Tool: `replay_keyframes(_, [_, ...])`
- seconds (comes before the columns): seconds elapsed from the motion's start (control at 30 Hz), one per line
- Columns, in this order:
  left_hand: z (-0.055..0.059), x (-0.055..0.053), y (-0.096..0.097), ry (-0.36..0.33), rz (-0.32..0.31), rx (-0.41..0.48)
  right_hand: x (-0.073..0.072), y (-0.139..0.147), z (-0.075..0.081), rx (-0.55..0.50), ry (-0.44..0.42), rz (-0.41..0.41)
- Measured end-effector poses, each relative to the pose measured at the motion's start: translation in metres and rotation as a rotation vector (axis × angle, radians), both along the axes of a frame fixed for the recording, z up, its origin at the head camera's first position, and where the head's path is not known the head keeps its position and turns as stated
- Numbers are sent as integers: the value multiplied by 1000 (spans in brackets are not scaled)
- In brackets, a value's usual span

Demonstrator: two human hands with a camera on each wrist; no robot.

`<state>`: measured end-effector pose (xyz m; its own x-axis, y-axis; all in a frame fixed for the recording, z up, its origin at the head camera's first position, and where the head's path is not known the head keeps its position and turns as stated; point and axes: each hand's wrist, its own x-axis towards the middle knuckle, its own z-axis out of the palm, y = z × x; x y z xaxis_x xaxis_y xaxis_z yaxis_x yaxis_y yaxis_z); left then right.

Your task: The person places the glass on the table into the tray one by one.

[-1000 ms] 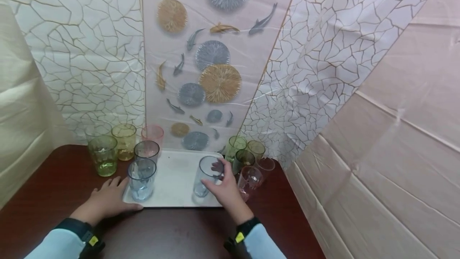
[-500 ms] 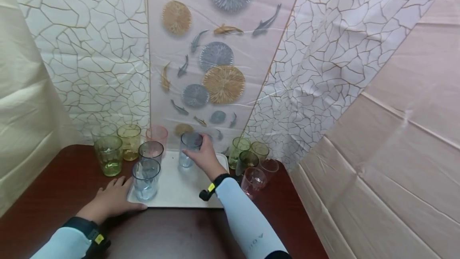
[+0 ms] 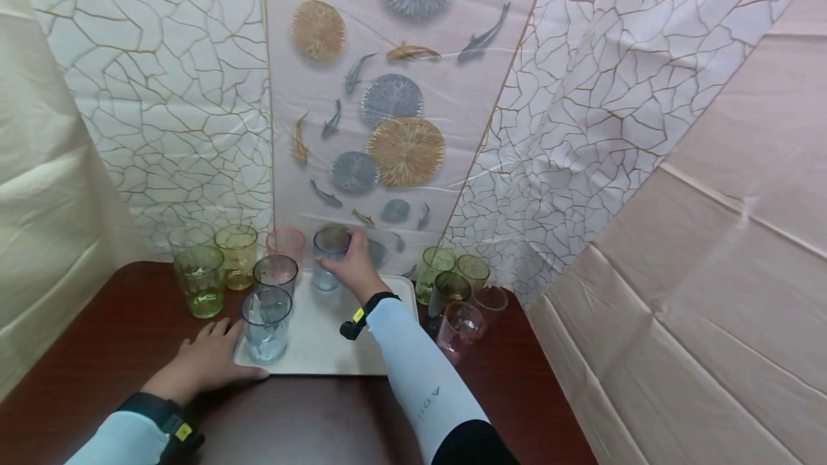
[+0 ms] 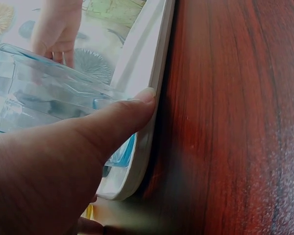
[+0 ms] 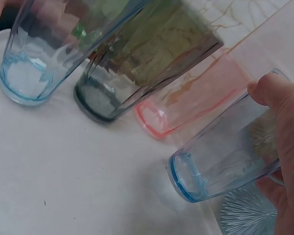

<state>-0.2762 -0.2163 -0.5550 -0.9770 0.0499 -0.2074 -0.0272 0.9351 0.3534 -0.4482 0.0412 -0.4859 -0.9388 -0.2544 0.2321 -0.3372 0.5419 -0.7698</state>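
Note:
My right hand grips a clear blue drinking glass near its rim, upright over the back of the white tray. I cannot tell whether its base touches the tray. In the right wrist view, a pink glass, a grey glass and another blue glass stand in a row along the tray's left side. My left hand rests around the front left corner, its straight thumb on the tray's front rim beside the near blue glass. Its other fingers are partly hidden.
Left of the tray stand a green glass, a yellow glass and a clear one. To the right are several more, among them a light green glass and a pink one. Patterned cloth hangs behind the dark wooden table.
My right hand has carried the blue glass from the tray's front right to its back, towards the pink glass. The left hand stays at the tray's corner.

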Motion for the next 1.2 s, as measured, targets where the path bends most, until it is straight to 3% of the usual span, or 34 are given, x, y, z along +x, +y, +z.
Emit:
replay_keyframes(0.47, [4, 4, 3, 22, -8, -3, -10, -15, -11, 61, -40, -24])
replay_keyframes(0.77, [2, 0, 4, 25, -11, -3, -14, -11, -15, 60, -47, -35])
replay_keyframes(1.03, [2, 1, 2, 12, -13, 0, -5, -8, -17, 61, -62, -46])
replay_keyframes(1.2, [2, 3, -1, 18, -7, 4, 14, 3, -16, 38, -128, -74])
